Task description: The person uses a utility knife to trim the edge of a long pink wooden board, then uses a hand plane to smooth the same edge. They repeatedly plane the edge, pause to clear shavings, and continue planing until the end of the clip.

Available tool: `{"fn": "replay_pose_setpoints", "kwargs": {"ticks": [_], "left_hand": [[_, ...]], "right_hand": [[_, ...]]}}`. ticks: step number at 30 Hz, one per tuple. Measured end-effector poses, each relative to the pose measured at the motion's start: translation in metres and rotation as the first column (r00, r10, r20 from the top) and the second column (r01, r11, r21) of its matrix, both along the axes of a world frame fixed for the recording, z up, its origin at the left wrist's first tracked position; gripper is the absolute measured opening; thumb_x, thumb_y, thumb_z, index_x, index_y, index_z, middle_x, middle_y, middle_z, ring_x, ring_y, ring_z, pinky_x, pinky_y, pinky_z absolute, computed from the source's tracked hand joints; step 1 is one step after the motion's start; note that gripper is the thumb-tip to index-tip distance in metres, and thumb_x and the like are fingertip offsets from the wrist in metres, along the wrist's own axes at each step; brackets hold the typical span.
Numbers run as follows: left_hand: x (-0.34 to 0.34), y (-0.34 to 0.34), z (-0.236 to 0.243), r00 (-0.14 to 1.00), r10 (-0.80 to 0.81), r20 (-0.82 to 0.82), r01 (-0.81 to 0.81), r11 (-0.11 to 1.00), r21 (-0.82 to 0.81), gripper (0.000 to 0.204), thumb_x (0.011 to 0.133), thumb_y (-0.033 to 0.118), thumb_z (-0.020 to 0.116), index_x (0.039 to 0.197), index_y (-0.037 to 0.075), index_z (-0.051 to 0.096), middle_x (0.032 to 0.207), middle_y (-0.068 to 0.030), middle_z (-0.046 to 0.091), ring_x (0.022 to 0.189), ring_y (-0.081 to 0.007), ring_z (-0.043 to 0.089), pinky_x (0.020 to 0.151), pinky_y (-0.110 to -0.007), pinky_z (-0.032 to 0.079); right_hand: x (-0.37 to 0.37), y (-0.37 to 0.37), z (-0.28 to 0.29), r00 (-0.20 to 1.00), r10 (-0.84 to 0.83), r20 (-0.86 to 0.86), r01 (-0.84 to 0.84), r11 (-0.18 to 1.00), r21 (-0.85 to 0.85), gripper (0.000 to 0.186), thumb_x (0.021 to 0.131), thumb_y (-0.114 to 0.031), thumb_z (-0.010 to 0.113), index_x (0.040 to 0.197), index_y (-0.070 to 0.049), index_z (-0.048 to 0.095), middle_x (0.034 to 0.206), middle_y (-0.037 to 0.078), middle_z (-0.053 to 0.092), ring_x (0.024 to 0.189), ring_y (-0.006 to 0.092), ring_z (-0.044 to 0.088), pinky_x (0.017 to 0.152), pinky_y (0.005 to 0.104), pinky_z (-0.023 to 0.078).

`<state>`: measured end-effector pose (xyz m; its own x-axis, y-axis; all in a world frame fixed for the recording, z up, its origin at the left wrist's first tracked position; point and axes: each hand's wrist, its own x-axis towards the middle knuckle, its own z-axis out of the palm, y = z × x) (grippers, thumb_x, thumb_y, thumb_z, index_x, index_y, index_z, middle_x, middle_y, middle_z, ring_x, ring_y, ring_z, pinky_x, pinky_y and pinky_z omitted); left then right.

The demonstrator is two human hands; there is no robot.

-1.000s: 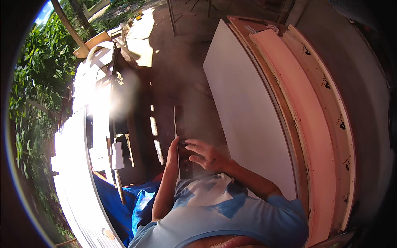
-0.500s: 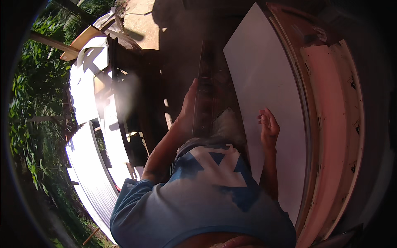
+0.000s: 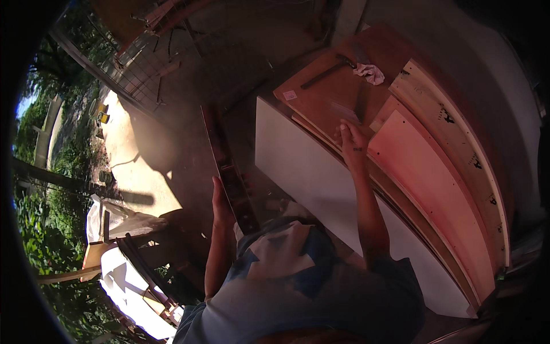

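Over boards [image 3: 424, 157], right hand [image 3: 354, 143] extended, fingers [image 3: 344, 129] curled, left hand [image 3: 222, 203] along dark panel [image 3: 229, 172], each grip unclear

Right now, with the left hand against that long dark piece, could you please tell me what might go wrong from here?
The long dark piece could tip or swing: only the left hand is seen against it, and its far end reaches well past that hand.

The right hand might scrape an edge, since it is close to the end of the pink board.
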<state>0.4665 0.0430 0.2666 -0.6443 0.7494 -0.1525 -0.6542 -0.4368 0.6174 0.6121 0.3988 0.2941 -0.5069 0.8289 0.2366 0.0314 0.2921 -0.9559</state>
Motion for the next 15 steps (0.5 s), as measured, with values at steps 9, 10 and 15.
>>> {"fn": "replay_pose_setpoints", "kwargs": {"ticks": [9, 10, 15], "left_hand": [[-0.205, 0.098, 0.037, 0.974, -0.18, -0.137, 0.179, 0.984, -0.02, 0.08, 0.107, 0.067, 0.027, 0.145, 0.0, 0.05, 0.133, -0.0207, 0.065, 0.102, -0.0262, 0.069, 0.085, -0.042, 0.059], [-0.224, 0.102, 0.043, 0.972, -0.176, -0.158, 0.169, 0.984, -0.059, 0.081, 0.107, 0.067, 0.027, 0.146, 0.0, 0.049, 0.134, -0.0205, 0.065, 0.101, -0.0265, 0.07, 0.084, -0.042, 0.058], [-0.344, 0.123, 0.033, 0.948, -0.286, -0.142, 0.279, 0.958, -0.069, 0.077, 0.106, 0.066, 0.033, 0.154, 0.006, 0.041, 0.143, -0.0221, 0.059, 0.105, -0.029, 0.072, 0.089, -0.046, 0.061]], "right_hand": [[-0.229, 0.287, -0.158, 0.576, -0.448, 0.684, 0.193, 0.887, 0.419, 0.066, 0.093, -0.057, 0.069, 0.121, 0.003, 0.07, 0.127, 0.022, 0.07, 0.102, 0.0438, 0.072, 0.083, 0.0487, 0.056], [-0.242, 0.298, -0.167, 0.498, -0.465, 0.732, 0.193, 0.882, 0.429, 0.063, 0.094, -0.056, 0.068, 0.119, 0.002, 0.069, 0.123, 0.02, 0.069, 0.098, 0.041, 0.07, 0.08, 0.0471, 0.054], [-0.259, 0.303, -0.161, 0.407, -0.417, 0.813, 0.29, 0.903, 0.318, 0.049, 0.098, -0.05, 0.064, 0.11, -0.003, 0.067, 0.102, 0.011, 0.062, 0.078, 0.0269, 0.061, 0.063, 0.0388, 0.047]]}}
